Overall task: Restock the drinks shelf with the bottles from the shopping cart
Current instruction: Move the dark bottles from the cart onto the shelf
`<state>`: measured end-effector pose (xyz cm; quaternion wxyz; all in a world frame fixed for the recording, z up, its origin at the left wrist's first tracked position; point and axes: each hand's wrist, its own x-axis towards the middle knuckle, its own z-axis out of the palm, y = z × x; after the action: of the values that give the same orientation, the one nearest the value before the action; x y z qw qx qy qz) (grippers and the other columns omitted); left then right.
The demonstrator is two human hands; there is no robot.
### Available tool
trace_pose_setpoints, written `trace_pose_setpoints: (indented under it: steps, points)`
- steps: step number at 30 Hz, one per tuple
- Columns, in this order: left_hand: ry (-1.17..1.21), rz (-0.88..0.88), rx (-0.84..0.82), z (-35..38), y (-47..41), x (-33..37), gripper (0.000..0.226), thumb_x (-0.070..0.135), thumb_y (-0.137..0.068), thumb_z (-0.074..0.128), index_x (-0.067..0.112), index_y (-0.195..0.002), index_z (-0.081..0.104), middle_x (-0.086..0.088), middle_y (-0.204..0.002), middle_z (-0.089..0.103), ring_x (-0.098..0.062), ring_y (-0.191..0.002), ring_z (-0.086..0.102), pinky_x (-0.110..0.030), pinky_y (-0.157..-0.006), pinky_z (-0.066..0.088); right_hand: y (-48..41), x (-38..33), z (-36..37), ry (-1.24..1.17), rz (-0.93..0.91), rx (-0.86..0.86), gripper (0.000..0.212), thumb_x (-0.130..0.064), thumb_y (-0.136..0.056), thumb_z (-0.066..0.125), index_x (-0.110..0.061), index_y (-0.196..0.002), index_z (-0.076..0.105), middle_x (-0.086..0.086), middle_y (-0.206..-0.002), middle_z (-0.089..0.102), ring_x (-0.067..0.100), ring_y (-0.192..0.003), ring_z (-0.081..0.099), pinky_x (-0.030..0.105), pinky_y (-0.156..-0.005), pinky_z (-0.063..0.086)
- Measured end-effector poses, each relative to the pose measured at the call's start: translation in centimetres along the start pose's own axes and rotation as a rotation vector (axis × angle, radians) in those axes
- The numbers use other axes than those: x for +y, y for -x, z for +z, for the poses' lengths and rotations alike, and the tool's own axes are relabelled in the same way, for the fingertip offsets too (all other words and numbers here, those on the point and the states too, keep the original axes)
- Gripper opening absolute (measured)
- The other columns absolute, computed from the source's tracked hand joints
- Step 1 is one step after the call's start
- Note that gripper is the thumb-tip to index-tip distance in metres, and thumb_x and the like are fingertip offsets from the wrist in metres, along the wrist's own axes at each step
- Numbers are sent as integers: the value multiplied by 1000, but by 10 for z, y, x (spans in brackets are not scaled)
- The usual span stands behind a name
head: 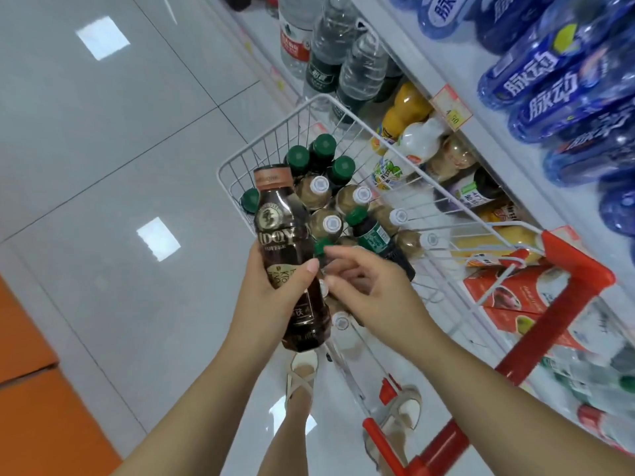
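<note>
Pale floor tiles, glossy and hard, run under the aisle; a dropped bottle would likely burst or roll away on them. Nearest, a brown coffee bottle is gripped round its lower body by the left hand and held upright over the near side of the wire cart, not yet shelved. The label looks slick, so a one-handed hold could slip if attention is split. The right hand holds nothing, its fingers loosely spread toward a leaning green-capped bottle. Contact with the cap cannot be told. If that bottle is pulled out, its packed neighbours may be tipped over. Inside the cart, white-capped bottles of tan drink are crowded mid-basket, and dark green-topped bottles are stood at the far end. Beyond the cart, the drinks shelf is already crowded: juice bottles low down, clear water bottles farther along and blue bottles above. A free slot for the coffee cannot be made out, so a forced placement could knock the front row off.
</note>
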<state>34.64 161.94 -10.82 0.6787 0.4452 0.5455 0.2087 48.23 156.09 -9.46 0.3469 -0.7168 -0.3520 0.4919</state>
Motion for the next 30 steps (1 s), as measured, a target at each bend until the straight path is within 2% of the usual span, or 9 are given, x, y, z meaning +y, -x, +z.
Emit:
trace_pose_setpoints:
  steps: [3,6,8,13,16,20,24,28,30]
  points:
    - [10,-20,12,-6,-5,-2,50,32,-75,70,29,-121,51,6,-105,68,-8,-90,68,-27,-75,51,-36,37,-19,201,157,216,33,-16,-86,64,-19,-118,59,-3,-109,65,3,-88,58,21,-82,48]
    - [13,-24,26,-12,-11,-8,43,28,-79,69,30,-118,52,7,-103,69,-5,-87,68,-22,-70,51,-67,69,-33,463,234,262,45,-15,-84,65,-11,-127,52,9,-126,58,23,-112,54,34,-92,44]
    - [18,-34,38,-14,-14,-12,40,27,-79,69,31,-115,53,7,-101,68,-4,-84,67,-17,-64,50,-84,82,-36,559,252,261,50,-13,-81,65,-10,-129,50,13,-126,56,30,-116,52,38,-94,43]
    - [-1,-34,47,-18,-21,-22,49,40,-71,74,35,-114,53,9,-101,69,-7,-88,68,-27,-74,51,-106,108,-34,671,294,210,64,-15,-73,73,-12,-131,45,18,-126,51,36,-115,48,40,-89,42]
    - [-8,-22,40,-17,-24,-24,48,40,-69,70,36,-114,53,10,-100,69,-7,-89,68,-26,-74,51,-105,112,-34,735,276,221,65,-17,-75,74,-14,-132,41,17,-126,51,36,-116,48,41,-88,43]
    - [-22,2,35,-10,-20,-16,47,36,-73,72,33,-116,53,13,-94,69,-3,-82,67,-14,-61,51,-92,104,-43,653,195,203,64,-21,-73,75,-17,-129,44,14,-120,56,33,-111,51,39,-84,44]
    - [-61,58,-8,7,-5,11,40,28,-80,68,34,-116,52,14,-96,68,2,-82,66,-7,-59,48,-52,60,-64,337,115,253,71,-19,-72,78,-22,-133,42,0,-118,55,16,-107,52,28,-87,41]
    - [-51,160,-91,40,25,60,51,39,-73,69,35,-120,51,15,-102,68,2,-89,65,-16,-72,49,2,-10,-105,66,29,293,67,-25,-69,79,-34,-126,45,-8,-115,60,11,-104,59,31,-90,47]
    - [-52,220,-143,58,46,89,53,43,-71,71,37,-120,51,18,-99,68,0,-89,65,-17,-72,49,36,-49,-130,2,-49,335,57,-25,-68,79,-38,-116,51,-9,-111,64,10,-101,63,33,-89,49]
